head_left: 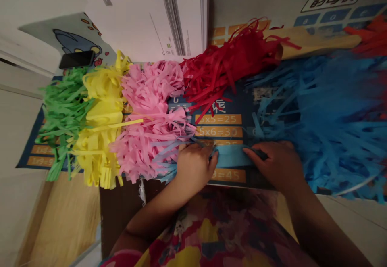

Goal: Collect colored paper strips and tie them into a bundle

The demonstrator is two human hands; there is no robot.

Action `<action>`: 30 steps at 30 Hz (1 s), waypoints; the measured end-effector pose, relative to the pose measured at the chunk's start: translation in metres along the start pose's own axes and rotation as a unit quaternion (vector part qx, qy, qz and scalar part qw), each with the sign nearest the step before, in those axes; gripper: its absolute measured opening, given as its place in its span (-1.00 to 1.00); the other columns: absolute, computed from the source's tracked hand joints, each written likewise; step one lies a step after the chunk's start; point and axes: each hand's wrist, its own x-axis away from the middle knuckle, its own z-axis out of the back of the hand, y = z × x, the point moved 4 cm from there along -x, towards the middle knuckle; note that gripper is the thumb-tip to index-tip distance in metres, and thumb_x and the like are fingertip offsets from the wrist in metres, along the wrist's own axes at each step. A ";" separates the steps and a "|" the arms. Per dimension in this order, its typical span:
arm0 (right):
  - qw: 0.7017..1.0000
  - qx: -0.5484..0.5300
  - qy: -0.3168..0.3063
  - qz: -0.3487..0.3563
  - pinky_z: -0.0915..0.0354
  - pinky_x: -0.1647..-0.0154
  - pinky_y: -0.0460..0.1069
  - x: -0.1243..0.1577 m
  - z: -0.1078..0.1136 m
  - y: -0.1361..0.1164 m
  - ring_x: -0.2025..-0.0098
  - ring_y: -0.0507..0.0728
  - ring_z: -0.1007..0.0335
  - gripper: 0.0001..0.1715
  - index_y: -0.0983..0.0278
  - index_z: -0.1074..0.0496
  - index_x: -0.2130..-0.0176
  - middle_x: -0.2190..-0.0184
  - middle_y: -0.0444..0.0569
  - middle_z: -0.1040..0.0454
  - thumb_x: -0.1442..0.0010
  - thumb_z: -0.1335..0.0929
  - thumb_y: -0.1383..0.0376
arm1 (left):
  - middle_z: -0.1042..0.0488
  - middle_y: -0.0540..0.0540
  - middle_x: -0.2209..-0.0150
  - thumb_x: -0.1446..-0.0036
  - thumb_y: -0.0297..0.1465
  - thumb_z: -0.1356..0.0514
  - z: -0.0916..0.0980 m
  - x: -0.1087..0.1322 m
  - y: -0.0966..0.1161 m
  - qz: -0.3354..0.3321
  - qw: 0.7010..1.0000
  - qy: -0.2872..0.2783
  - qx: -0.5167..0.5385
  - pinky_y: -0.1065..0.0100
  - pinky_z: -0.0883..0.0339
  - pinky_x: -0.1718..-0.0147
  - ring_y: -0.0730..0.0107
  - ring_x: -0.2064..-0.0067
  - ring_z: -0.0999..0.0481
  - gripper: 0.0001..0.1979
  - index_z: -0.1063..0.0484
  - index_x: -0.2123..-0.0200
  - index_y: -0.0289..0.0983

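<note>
A strip of blue tissue paper (231, 156) stretches flat between my hands over the printed mat. My left hand (195, 162) is closed on its left part, and fringed blue ends stick out beyond the fingers over the pink paper. Thumb and fingers of my right hand (276, 164) pinch the strip's other end. Just right of that hand spreads a large heap of blue fringed paper (332, 109). A pink fringed bundle (151, 117) lies left of my left hand, and a red fringed bundle (232, 65) lies above the strip.
Yellow fringed paper (102, 117) and green fringed paper (65, 113) lie at the left on the dark blue multiplication mat (217, 126). A black phone (77, 59) rests behind them. At the back stands a white box-like stack (145, 17). A tan paper roll (320, 43) and orange-red fringe (371, 37) are at right.
</note>
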 end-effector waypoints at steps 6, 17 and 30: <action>1.000 -0.002 0.003 -0.002 -0.10 0.22 0.09 -0.001 -0.003 0.002 0.41 0.20 -0.46 -0.53 0.24 -0.53 0.43 0.48 -0.03 -0.58 -0.34 -0.28 0.03 | -0.48 -0.08 0.55 -0.22 -0.28 -0.20 -0.002 0.000 0.000 0.000 1.000 -0.026 -0.014 0.20 -0.10 0.37 0.23 0.44 -0.47 -0.76 -0.54 0.46 -0.23; 0.982 0.136 0.119 0.048 -0.09 0.09 0.15 0.010 0.039 -0.010 0.12 0.26 -0.43 -0.78 0.28 -0.46 0.07 0.10 0.10 -0.57 -0.30 -0.33 0.27 | -0.55 -0.05 0.23 -0.36 -0.43 -0.05 0.010 0.004 0.025 -0.337 0.935 -0.003 -0.112 0.14 -0.17 0.04 0.21 0.08 -0.44 -0.80 -0.49 0.19 -0.24; 0.968 -0.036 -0.065 0.238 -0.05 0.07 0.11 -0.012 0.020 -0.005 0.30 0.12 -0.45 -0.83 0.28 -0.49 0.33 0.37 -0.07 -0.57 -0.24 -0.30 0.40 | -0.59 -0.21 0.15 -0.20 -0.33 -0.15 0.008 0.003 0.029 -0.266 0.960 -0.041 -0.072 -0.10 -0.04 -0.19 0.08 0.06 -0.50 -0.78 -0.52 0.19 -0.31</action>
